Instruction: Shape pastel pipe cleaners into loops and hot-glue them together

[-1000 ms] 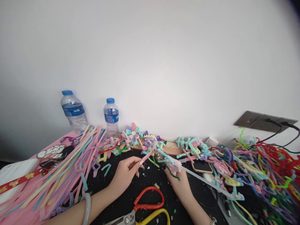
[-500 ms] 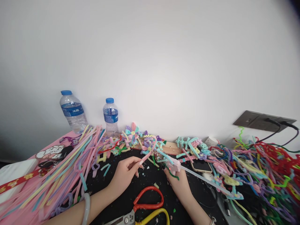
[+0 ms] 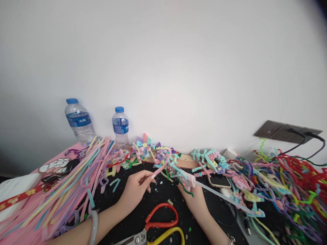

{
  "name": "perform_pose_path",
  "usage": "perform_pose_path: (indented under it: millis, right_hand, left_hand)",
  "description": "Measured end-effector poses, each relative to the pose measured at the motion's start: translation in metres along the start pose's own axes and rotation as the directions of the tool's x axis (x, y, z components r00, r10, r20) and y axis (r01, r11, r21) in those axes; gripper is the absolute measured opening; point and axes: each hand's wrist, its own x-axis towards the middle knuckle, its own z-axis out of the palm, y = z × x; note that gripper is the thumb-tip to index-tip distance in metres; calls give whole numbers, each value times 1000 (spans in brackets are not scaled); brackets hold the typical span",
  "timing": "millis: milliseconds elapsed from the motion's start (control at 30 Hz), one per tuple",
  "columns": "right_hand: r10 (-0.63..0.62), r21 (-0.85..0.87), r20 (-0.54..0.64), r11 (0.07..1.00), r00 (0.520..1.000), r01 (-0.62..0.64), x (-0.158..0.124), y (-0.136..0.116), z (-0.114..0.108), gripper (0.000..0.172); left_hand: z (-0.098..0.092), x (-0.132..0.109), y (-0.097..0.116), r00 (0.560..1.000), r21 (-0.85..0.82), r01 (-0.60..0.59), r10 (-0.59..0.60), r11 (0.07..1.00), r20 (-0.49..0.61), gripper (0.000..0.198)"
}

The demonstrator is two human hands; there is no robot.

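Glue gun [image 3: 189, 180] has shifted slightly toward the left edge of the surface [image 3: 135, 216], right hand [image 3: 195, 197] fingers clasped around it; left hand [image 3: 136, 186] fingers pinch a pink strip [image 3: 162, 166]. Likely gluing, calling for steadiness.

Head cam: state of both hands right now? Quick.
Left hand: closed, pinching a pink fuzzy strip.
Right hand: closed, holding a pale pink glue gun.

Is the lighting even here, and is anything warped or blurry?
In the head view, uneven: the wall is brightest mid-picture, dimmer lower left; in that head view, the left bottle leans, perhaps lens distortion; also there, red fuzzy strands near the right edge look soft, the scissors clearer.
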Motion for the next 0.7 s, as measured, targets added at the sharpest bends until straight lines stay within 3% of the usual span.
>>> perform_pose_path:
  millis: [700]
  right_hand:
    - [12,32,-2,999,1000,-12,-1,1,0,30]
  left_hand:
    - [1,0,-7,999,55,-42,42,998,7,22]
